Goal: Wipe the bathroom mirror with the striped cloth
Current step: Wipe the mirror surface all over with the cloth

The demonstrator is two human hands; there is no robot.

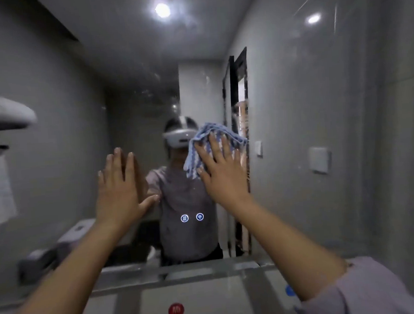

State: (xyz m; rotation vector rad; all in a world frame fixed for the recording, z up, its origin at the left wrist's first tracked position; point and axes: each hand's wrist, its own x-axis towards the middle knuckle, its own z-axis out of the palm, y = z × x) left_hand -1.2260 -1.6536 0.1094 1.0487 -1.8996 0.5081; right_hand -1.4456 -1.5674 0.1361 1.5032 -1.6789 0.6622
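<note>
While the left hand (117, 186) lies flat on the mirror (122, 65), the right hand (222, 173) presses striped cloth (214, 129), fingers straight.

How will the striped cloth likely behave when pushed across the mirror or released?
Probably floppy: the striped cloth bunches in folds and a corner droops beside the right hand. Likely light, since flat fingers alone pin it to the mirror. It would probably slide easily on the glass and drop if released.
</note>
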